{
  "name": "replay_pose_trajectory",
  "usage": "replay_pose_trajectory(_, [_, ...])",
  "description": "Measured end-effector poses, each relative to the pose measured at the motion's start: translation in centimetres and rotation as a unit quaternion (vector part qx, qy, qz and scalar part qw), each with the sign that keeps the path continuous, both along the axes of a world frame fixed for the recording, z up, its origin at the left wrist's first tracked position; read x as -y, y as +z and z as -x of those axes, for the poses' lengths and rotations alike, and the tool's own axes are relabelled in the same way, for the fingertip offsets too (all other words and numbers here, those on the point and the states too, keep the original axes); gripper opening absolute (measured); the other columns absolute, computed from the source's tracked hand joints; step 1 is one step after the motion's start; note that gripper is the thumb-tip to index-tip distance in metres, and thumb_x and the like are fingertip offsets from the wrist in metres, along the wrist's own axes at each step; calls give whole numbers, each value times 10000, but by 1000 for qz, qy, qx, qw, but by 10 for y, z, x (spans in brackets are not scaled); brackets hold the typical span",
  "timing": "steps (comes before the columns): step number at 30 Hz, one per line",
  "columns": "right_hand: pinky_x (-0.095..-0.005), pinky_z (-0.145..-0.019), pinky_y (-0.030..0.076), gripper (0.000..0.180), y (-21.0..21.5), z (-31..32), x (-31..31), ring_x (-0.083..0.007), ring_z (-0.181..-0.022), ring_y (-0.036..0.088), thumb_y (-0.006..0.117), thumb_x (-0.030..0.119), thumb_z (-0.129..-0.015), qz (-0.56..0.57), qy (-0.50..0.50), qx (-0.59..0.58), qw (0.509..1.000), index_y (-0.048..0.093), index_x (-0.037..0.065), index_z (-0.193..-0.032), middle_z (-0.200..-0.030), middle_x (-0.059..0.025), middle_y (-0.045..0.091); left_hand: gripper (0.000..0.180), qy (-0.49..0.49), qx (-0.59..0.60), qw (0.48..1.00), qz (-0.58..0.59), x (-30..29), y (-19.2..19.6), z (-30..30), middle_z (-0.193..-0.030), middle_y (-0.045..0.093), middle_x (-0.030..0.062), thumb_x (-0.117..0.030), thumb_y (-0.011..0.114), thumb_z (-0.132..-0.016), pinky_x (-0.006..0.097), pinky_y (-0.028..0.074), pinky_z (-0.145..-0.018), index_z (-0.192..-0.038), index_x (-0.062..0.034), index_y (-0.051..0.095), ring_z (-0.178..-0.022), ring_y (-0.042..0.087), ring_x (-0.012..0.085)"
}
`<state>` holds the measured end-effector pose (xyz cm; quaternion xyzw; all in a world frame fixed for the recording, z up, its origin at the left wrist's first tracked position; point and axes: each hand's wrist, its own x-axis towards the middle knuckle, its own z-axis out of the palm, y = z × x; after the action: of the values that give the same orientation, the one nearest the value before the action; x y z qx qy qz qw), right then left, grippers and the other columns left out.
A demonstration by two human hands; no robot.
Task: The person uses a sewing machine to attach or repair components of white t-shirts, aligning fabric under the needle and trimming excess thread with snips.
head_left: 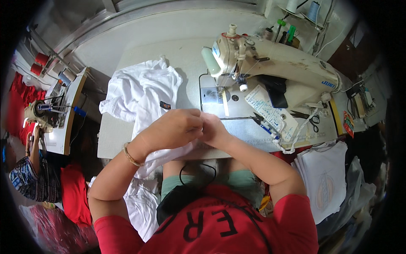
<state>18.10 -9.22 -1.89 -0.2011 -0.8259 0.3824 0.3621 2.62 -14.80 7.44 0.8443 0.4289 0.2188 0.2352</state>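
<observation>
My left hand (184, 125) and my right hand (212, 130) meet above the front of the sewing table, fingers closed and pinched together. Between them they grip an edge of a white shirt (144, 91); the exact spot in the fingers is mostly hidden. The shirt lies bunched on the table to the left, passes under my left forearm and hangs over the front edge. A small dark label (165, 105) shows on it, just beyond my left hand. Behind my right hand stands a sewing machine (270, 55), its needle area (220, 89) apart from the cloth.
A phone (277, 97), a paper with handwriting (270, 111), pens (269, 128) and black scissors (313, 121) lie under the machine arm. Stacked white printed cloth (323, 180) sits at the right. Another person's arm (34, 158) works at a second machine (38, 112) on the left.
</observation>
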Motion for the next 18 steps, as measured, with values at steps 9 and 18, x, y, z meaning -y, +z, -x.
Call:
replay_pose_trajectory(9, [-354, -793, 458, 201, -16, -43, -78, -252, -887, 559, 586, 116, -718, -319, 41, 157, 934, 533, 75, -907, -868, -87, 555, 45, 19, -183, 969, -162, -13, -85, -62, -826, 508, 91, -98, 561, -757, 367, 469, -638, -760, -54, 570, -737, 560, 251])
replay_pose_trajectory(18, [-352, -688, 497, 192, 4, -84, -69, -278, -817, 621, 616, 92, -816, -24, -117, 194, 974, 609, 10, -990, -915, -130, 637, 81, 101, -89, 975, -178, -22, -101, -51, -831, 483, 89, -82, 565, -730, 345, 455, -673, -798, -44, 543, -791, 505, 246])
